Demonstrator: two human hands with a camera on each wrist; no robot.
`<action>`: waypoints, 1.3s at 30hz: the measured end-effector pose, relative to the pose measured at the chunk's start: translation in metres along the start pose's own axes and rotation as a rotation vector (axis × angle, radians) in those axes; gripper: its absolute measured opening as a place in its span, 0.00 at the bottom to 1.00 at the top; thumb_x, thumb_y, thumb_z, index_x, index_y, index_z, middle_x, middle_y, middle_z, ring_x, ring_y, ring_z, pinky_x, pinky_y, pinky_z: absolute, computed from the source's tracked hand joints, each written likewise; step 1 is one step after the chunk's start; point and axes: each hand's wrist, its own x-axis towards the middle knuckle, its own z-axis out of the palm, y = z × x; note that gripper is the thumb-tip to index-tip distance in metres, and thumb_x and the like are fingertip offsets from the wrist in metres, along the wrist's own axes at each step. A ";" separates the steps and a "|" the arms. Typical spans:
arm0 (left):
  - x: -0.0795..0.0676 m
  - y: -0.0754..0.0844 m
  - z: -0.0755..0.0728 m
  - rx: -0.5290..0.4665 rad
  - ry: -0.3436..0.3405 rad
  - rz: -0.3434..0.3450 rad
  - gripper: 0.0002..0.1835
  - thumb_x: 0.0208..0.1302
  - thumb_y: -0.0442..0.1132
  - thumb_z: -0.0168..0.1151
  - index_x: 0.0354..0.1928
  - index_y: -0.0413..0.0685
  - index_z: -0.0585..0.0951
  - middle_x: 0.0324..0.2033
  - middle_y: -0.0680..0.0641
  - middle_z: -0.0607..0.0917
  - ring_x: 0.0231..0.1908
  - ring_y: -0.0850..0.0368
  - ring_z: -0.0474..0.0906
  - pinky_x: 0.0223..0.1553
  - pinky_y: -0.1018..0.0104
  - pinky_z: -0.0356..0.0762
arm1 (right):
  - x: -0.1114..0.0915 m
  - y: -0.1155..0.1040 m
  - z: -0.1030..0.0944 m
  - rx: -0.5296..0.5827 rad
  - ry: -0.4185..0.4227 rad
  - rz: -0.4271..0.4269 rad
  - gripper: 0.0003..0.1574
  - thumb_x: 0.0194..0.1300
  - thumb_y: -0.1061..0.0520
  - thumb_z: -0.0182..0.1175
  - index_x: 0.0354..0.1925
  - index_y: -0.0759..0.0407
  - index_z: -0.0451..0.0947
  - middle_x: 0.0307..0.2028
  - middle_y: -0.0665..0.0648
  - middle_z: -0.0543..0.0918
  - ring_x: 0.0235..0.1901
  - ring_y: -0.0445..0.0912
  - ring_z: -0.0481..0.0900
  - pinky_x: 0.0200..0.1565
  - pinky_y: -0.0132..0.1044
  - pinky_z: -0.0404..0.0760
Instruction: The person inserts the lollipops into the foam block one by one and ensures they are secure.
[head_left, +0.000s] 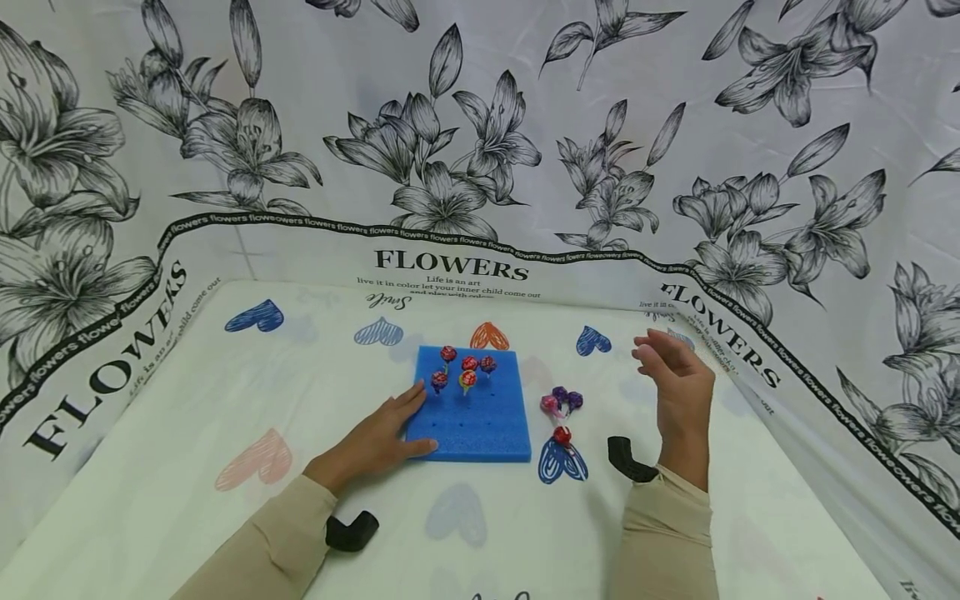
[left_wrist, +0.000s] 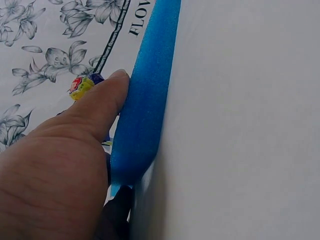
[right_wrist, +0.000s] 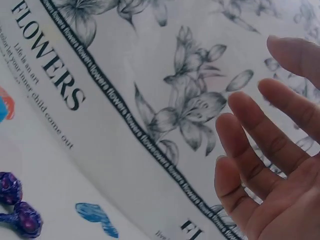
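Note:
A square blue foam block lies flat mid-table with several wrapped lollipops standing upright in its far part. Small holes dot its nearer part. My left hand rests against the block's left side, fingers extended and thumb at the near left corner; in the left wrist view the thumb touches the foam edge. Right of the block lies a small group of loose lollipops, purple, pink and red. Raised over the table's right side, my right hand holds nothing, its fingers loosely bent in the right wrist view.
A white cloth printed with hearts covers the table. Behind it and at the sides hangs a curtain with black lily drawings and a "FLOWERS" border. Black curved pieces sit at both wrists.

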 end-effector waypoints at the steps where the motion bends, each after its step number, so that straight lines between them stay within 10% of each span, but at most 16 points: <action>1: 0.000 0.000 0.000 -0.001 0.000 -0.002 0.50 0.57 0.64 0.64 0.75 0.49 0.56 0.74 0.50 0.51 0.70 0.33 0.44 0.65 0.39 0.51 | 0.001 0.006 -0.001 -0.015 0.007 0.042 0.20 0.61 0.64 0.67 0.51 0.72 0.79 0.41 0.61 0.84 0.38 0.50 0.81 0.37 0.35 0.80; 20: 0.000 0.002 -0.001 0.000 -0.009 -0.001 0.50 0.57 0.64 0.64 0.75 0.50 0.56 0.74 0.50 0.51 0.70 0.33 0.44 0.64 0.39 0.51 | -0.006 0.096 -0.007 -0.421 -0.097 0.492 0.32 0.61 0.46 0.68 0.61 0.54 0.76 0.52 0.54 0.80 0.50 0.47 0.77 0.48 0.41 0.74; 31: 0.000 0.001 -0.002 0.002 -0.004 -0.006 0.50 0.57 0.64 0.64 0.75 0.50 0.56 0.74 0.49 0.51 0.70 0.33 0.44 0.64 0.39 0.50 | -0.011 0.107 -0.009 -0.694 -0.350 0.452 0.29 0.64 0.52 0.65 0.62 0.56 0.75 0.53 0.59 0.80 0.53 0.54 0.75 0.54 0.49 0.72; 39: -0.003 -0.002 -0.001 -0.007 0.007 0.026 0.49 0.59 0.63 0.63 0.75 0.49 0.55 0.74 0.50 0.50 0.70 0.33 0.44 0.65 0.39 0.49 | -0.011 0.111 -0.008 -0.741 -0.335 0.447 0.23 0.64 0.54 0.65 0.57 0.58 0.79 0.50 0.59 0.82 0.51 0.54 0.77 0.51 0.47 0.76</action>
